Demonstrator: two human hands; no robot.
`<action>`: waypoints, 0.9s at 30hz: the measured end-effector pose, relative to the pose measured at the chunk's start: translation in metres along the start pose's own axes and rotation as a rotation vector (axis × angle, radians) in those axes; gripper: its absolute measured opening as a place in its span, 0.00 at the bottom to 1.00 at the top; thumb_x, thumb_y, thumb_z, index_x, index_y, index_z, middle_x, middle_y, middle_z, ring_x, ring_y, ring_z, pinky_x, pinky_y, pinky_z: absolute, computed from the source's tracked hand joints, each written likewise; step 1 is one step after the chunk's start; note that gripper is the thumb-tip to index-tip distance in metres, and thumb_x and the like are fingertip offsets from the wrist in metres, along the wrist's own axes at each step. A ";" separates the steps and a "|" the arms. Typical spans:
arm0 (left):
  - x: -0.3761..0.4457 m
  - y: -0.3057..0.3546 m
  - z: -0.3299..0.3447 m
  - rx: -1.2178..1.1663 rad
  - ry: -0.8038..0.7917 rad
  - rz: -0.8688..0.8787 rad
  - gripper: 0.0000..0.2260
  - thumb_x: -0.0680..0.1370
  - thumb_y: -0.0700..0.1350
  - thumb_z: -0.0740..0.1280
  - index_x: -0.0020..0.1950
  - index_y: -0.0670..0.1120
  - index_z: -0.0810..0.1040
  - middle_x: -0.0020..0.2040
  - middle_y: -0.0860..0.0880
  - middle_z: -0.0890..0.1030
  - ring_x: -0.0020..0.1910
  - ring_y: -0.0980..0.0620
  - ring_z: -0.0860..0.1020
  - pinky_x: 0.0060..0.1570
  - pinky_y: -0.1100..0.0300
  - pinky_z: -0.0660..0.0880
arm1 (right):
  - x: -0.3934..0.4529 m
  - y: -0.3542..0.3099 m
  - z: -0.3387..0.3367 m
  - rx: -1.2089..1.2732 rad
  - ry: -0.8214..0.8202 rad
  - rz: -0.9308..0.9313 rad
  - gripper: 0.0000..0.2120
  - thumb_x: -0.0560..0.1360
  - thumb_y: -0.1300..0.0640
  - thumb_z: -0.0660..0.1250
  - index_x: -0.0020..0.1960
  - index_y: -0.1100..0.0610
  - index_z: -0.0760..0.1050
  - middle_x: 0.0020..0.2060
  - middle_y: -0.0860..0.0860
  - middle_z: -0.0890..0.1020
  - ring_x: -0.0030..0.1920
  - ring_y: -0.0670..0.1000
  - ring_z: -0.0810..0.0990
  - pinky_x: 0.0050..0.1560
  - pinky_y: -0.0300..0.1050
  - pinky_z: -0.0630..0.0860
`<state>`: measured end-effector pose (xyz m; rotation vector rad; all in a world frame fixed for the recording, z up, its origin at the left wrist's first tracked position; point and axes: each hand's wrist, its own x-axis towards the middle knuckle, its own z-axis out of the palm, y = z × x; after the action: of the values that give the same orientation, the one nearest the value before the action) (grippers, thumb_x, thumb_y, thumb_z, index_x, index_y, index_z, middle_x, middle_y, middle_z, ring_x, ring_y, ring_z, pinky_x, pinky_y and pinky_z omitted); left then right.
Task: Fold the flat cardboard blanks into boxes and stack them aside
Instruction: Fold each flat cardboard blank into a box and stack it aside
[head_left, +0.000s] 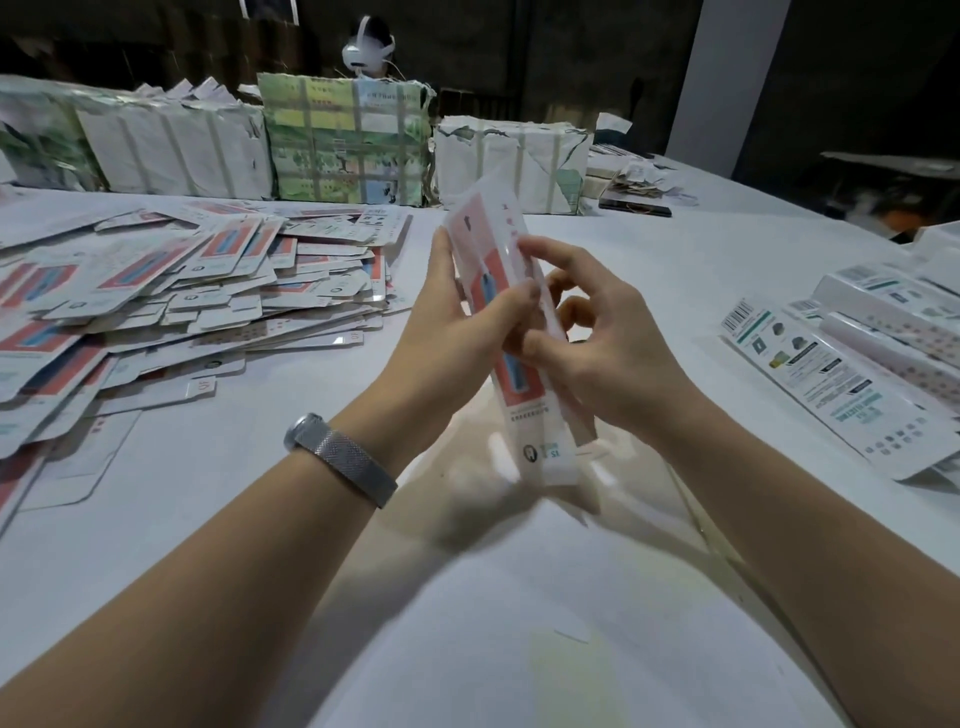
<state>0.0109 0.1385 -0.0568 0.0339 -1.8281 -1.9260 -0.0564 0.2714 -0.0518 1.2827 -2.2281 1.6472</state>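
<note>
Above the desk (467, 597), both hands, left (457, 317) and right (597, 343), pinched 1 light, bendable blank (501, 291), best gripped along its long creased edges.

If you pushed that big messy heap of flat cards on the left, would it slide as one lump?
Probably not. The heap of flat blanks lies loose, fanned at many angles, so a push would likely spread it. The blanks look thin and glossy, so they would probably slip over each other. Each one seems light, likely bending a little.
</note>
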 end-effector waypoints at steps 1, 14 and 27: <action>0.000 0.001 0.001 -0.046 -0.002 -0.021 0.27 0.81 0.38 0.67 0.75 0.55 0.60 0.55 0.43 0.83 0.53 0.47 0.85 0.46 0.50 0.83 | 0.000 -0.001 -0.001 0.022 -0.010 -0.004 0.28 0.70 0.56 0.73 0.66 0.40 0.71 0.43 0.45 0.77 0.37 0.51 0.77 0.44 0.47 0.83; 0.004 -0.007 -0.007 -0.225 -0.060 -0.180 0.37 0.69 0.63 0.73 0.76 0.68 0.61 0.78 0.54 0.66 0.78 0.46 0.62 0.70 0.43 0.69 | 0.019 0.001 -0.041 -0.033 0.176 0.217 0.23 0.74 0.49 0.73 0.68 0.41 0.73 0.53 0.45 0.78 0.43 0.48 0.83 0.45 0.45 0.83; 0.016 -0.026 -0.012 -0.111 -0.115 -0.018 0.28 0.61 0.71 0.75 0.57 0.59 0.81 0.58 0.51 0.84 0.56 0.52 0.83 0.48 0.49 0.78 | -0.023 0.054 -0.203 -1.160 0.362 0.735 0.12 0.75 0.55 0.67 0.58 0.48 0.78 0.60 0.52 0.73 0.63 0.59 0.68 0.59 0.57 0.71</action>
<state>-0.0077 0.1210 -0.0774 -0.0989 -1.7946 -2.0777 -0.1556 0.4550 -0.0199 -0.1139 -2.7287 0.2944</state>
